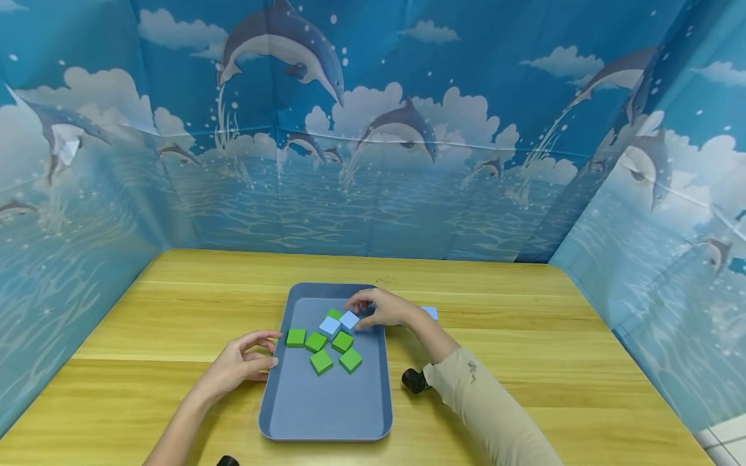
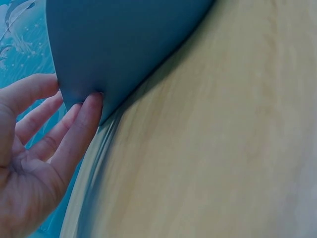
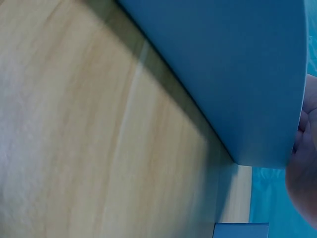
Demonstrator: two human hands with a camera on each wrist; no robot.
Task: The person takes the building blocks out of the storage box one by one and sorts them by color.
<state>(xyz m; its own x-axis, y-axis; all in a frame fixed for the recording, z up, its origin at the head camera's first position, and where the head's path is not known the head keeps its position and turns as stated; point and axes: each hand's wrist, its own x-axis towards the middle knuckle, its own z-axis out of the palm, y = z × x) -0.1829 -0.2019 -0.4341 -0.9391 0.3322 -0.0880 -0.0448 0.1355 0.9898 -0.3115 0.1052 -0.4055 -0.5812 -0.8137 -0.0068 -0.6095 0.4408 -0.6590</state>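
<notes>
A grey-blue tray (image 1: 326, 414) holds several green square blocks (image 1: 321, 362) and two light-blue blocks (image 1: 329, 327), which lie grouped in its middle and far part. My left hand (image 1: 233, 366) is at the tray's left side; in the left wrist view its fingertips touch the tray's outer wall (image 2: 124, 44). My right hand (image 1: 381, 307) reaches over the tray's right rim, thumb and fingers spread apart close beside a light-blue block (image 1: 349, 321). In the right wrist view most of this hand is hidden behind the tray wall (image 3: 223, 74).
Another light-blue block (image 1: 429, 312) lies on the wooden table (image 1: 495, 336) right of the tray, partly behind the right wrist. A black wrist camera (image 1: 415, 380) sticks out by the right sleeve. A curtain with dolphins (image 1: 373, 194) hangs behind the table.
</notes>
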